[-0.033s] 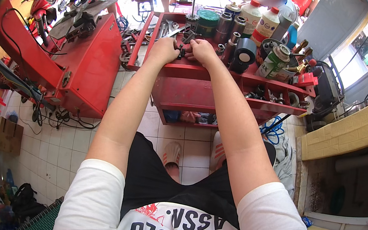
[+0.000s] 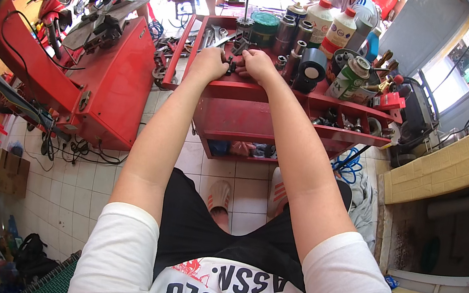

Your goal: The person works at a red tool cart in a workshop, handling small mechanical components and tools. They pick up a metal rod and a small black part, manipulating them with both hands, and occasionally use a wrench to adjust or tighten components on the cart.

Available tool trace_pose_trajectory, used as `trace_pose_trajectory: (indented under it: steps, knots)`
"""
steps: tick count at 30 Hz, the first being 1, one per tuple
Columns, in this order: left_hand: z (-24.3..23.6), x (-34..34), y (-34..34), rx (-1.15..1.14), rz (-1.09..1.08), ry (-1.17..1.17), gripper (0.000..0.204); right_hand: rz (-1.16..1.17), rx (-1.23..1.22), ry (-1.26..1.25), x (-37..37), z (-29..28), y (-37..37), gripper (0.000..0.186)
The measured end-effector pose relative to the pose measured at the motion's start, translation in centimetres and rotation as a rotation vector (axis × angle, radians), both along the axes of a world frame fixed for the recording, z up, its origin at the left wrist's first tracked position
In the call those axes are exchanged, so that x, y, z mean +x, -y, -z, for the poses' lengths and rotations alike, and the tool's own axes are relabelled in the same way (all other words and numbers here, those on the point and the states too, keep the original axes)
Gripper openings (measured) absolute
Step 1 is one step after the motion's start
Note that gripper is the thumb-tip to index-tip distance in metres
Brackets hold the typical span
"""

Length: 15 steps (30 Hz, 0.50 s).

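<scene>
Both arms reach out to a red tool cart [image 2: 239, 93]. My left hand [image 2: 213, 64] is closed at the cart's near edge, its fingers curled around a small dark metal part [image 2: 232, 66]. Right beside it, my right hand [image 2: 258, 66] is closed on the other side of that part, thumb on top and fingers bent beneath. The part's exact kind is too small to make out. Just beyond the hands stands a metal piece with a toothed wheel and upright rod [image 2: 244, 23]. Wrenches [image 2: 209, 36] lie to the left in the tray.
On the cart stand a green tub [image 2: 264, 29], metal cylinders [image 2: 285, 34], red-capped bottles [image 2: 340, 32], a black cylinder [image 2: 311, 70] and a green-white can [image 2: 349, 78]. A red machine [image 2: 114, 82] is at left, with cables [image 2: 81, 152] on the floor. Other people sit beyond the cart.
</scene>
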<state>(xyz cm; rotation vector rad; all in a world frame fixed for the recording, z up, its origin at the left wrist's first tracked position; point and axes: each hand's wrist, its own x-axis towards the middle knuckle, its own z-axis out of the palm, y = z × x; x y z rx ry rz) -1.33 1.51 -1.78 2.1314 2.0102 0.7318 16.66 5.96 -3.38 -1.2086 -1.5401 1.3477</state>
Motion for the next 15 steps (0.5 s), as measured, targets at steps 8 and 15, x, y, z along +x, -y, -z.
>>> trace_pose_trajectory:
  steps: [8,15]
  knots:
    - [-0.55,0.29,0.49,-0.004,-0.023,0.036,0.041,0.006,-0.024,-0.006,0.1,0.27,-0.08,0.037]
    - [-0.3,-0.13,0.15,-0.001,0.015,0.104,0.039,-0.001,-0.005,-0.014,-0.04,0.35,-0.41,0.037]
